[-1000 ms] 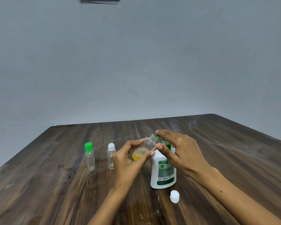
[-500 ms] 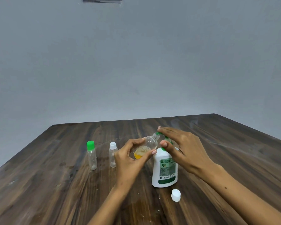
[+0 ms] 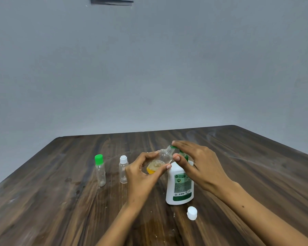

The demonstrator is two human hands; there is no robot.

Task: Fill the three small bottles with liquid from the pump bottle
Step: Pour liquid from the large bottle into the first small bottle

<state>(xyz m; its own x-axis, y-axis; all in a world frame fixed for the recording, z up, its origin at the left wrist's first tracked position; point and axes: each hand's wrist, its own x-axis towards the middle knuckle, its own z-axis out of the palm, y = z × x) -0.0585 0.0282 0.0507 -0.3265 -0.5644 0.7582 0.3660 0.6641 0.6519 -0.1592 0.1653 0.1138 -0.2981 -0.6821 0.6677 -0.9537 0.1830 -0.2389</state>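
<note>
left hand (image 3: 140,176): grips open bottle (image 3: 161,161), neck tilted toward nozzle
right hand (image 3: 201,167): fingers straight, pressing pump bottle (image 3: 180,187) head

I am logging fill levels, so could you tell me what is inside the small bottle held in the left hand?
The tilted small bottle holds a little yellow-orange liquid with foam at its lower end; the rest looks empty. The left hand covers part of its base, so the exact level is hidden.
</note>
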